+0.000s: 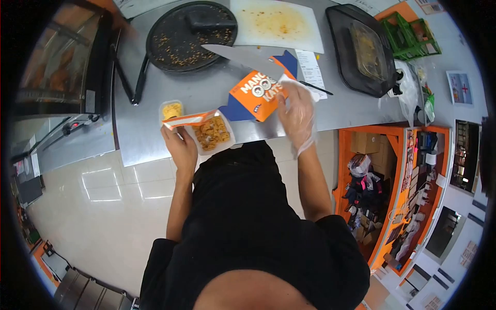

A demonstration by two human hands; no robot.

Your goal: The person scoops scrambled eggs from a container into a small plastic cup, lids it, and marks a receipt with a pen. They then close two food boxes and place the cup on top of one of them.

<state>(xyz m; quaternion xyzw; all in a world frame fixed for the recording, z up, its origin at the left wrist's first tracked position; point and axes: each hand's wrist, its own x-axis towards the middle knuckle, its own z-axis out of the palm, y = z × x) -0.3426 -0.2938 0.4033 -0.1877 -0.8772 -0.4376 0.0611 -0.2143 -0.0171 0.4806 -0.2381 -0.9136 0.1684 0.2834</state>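
Observation:
My left hand, bare, holds the near edge of a white tray filled with fried, crumbed food pieces; an orange-striped flap stands at the tray's left side. My right hand, in a clear plastic glove, grips the right edge of an orange and blue printed carton that rests tilted on the steel counter just beyond the tray. A small cup of yellow sauce sits beside the tray's far left corner.
A large knife lies behind the carton, with a paper slip beside it. Farther back are a round black pan with crumbs, a stained white cutting board, a black tray, a green basket and black tongs. A heated display case stands at left.

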